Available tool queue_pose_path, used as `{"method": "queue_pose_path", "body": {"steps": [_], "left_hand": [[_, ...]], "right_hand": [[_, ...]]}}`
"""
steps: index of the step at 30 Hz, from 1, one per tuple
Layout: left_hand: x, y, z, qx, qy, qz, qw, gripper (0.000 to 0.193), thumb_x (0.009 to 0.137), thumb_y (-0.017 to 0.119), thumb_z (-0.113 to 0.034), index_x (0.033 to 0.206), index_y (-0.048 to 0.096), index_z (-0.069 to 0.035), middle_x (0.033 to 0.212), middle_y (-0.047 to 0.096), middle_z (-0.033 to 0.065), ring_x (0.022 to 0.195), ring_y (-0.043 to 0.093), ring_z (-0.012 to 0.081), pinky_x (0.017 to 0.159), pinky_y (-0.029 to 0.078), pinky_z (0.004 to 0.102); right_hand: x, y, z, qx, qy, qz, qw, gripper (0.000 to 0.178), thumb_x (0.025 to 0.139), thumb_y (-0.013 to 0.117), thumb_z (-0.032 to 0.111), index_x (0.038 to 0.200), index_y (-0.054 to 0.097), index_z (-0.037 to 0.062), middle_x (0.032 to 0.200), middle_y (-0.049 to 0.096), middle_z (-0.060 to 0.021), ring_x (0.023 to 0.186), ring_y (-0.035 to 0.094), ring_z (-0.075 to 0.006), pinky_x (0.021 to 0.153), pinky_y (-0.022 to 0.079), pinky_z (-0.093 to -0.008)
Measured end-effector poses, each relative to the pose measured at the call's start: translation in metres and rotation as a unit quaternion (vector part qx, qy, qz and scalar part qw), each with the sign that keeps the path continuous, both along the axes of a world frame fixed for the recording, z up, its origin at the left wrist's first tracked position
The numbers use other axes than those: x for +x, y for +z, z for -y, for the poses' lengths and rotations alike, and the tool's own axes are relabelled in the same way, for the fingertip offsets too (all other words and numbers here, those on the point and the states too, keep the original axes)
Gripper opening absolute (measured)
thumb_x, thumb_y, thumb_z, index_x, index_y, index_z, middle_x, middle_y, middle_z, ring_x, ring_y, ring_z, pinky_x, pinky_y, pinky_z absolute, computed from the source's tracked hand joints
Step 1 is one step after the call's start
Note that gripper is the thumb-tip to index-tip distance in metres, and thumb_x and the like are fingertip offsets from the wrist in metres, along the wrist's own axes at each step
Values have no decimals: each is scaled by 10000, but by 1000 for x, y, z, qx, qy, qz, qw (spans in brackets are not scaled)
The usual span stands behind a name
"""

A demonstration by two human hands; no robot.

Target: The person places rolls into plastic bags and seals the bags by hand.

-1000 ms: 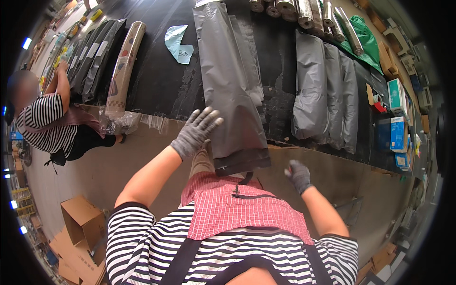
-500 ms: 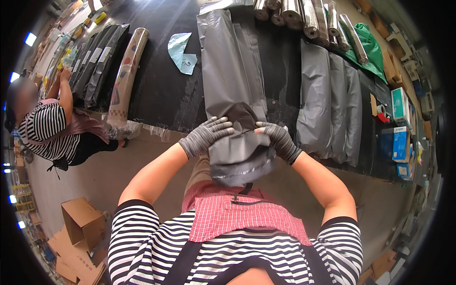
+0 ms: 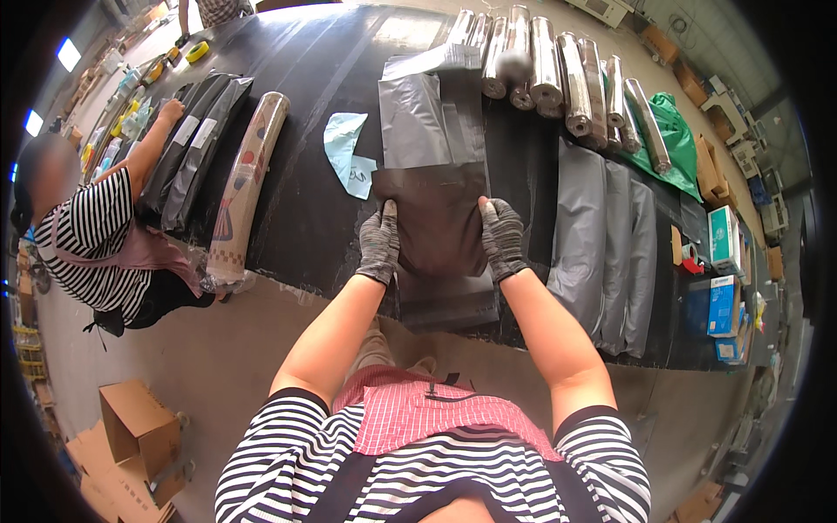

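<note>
A dark grey plastic bag is spread between my gloved hands at the table's near edge. My left hand closes on its left edge, thumb on top. At its right edge my right hand holds it the same way; the fingers beneath are partly hidden. Lighter grey plastic bags lie flat just beyond, stretching away from me. The bag's near end reaches the table's front edge. A torn pale blue sheet with handwriting lies left of the bags.
Filled grey packages lie to the right, with several shiny wrapped rolls beyond. Left are a patterned roll and dark wrapped packages. Small boxes stand far right. A co-worker reaches over the table's left end.
My hands have moved apart to the bag's two edges and farther from me. The crumpled near end now lies flatter and wider. The co-worker's arm has stretched farther over the table.
</note>
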State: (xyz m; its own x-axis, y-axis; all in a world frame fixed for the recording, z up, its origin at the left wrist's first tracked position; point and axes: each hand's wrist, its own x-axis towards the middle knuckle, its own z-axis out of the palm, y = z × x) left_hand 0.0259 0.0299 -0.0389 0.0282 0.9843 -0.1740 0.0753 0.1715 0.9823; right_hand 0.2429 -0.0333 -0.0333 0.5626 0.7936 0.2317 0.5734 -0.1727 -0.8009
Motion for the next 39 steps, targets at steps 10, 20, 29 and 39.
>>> {"method": "queue_pose_path", "body": {"steps": [10,20,29,39], "left_hand": [[-8,-51,-47,-58,-199,-327,922,346,914,651,-337,988,715,-5,947,711,227,931,666,382,870,492,453],[2,-59,-26,123,-353,-315,872,821,980,457,-507,1566,145,-24,1608,241,180,1506,206,296,1202,144,513],[-4,6,39,180,-456,-315,812,1008,916,584,-512,1546,47,64,1606,110,299,1516,105,383,1213,55,517],[80,-2,85,213,-533,-296,763,781,943,582,-338,1540,206,-3,1592,221,240,1476,220,388,1192,207,513]], "right_hand": [[8,-46,-34,-241,23,12,970,296,913,640,347,925,695,57,901,682,-208,861,652,-378,803,506,-457],[-57,2,-88,-337,27,42,940,1286,660,812,619,1542,140,-33,1293,581,-309,1270,552,-353,1071,432,-423],[-26,-11,-5,-150,67,-302,939,908,641,907,403,1311,509,-63,1137,678,-215,1036,669,-289,906,528,-365],[92,41,112,-285,-124,-8,951,1171,600,894,526,1440,350,-82,1230,614,-304,1171,609,-385,1021,472,-413]]}}
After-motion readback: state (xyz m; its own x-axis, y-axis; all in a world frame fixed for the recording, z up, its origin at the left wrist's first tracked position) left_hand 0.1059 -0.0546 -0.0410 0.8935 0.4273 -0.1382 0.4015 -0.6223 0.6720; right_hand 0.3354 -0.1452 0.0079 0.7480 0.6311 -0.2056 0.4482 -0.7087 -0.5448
